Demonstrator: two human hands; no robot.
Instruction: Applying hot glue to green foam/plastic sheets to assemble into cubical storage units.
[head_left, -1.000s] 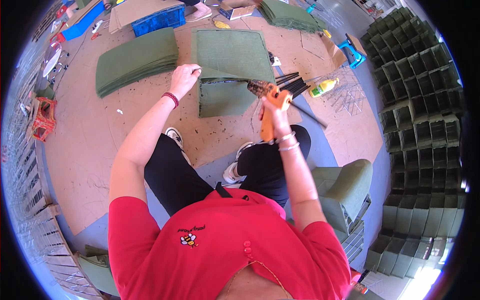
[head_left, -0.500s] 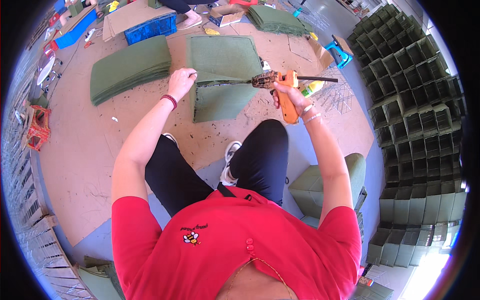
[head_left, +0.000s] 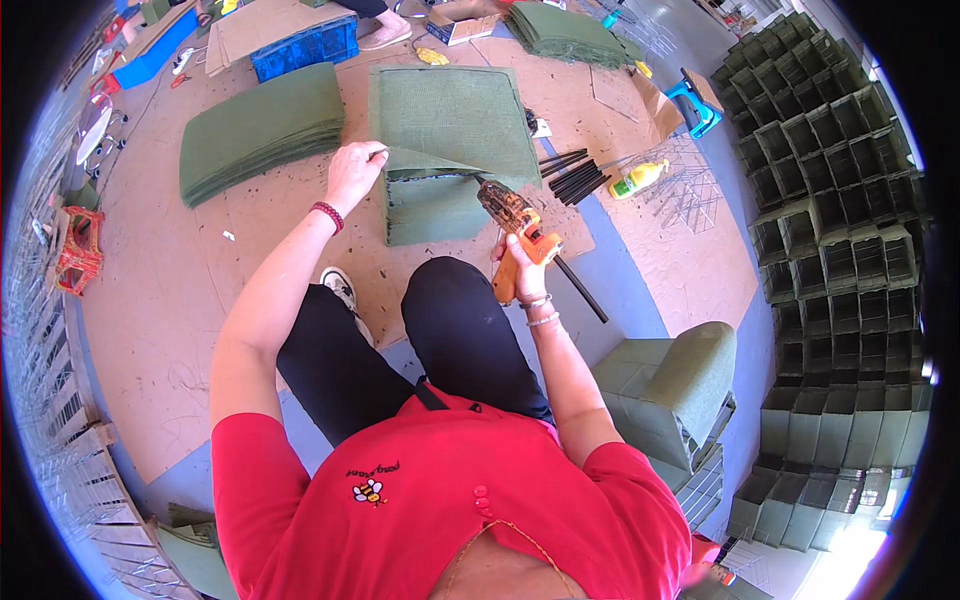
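Glue gun [head_left: 522, 224] points forward-left toward green sheet [head_left: 450, 112]; long axis diagonal.

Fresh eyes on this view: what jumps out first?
An orange glue gun sits in the right hand, its tip close to the raised edge of a green sheet that the left hand pinches. Along the view's right side stands a big stack of open green boxes.

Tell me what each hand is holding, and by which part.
The right hand grips the orange glue gun by its handle. The left hand appears to pinch the green flap at its left corner.
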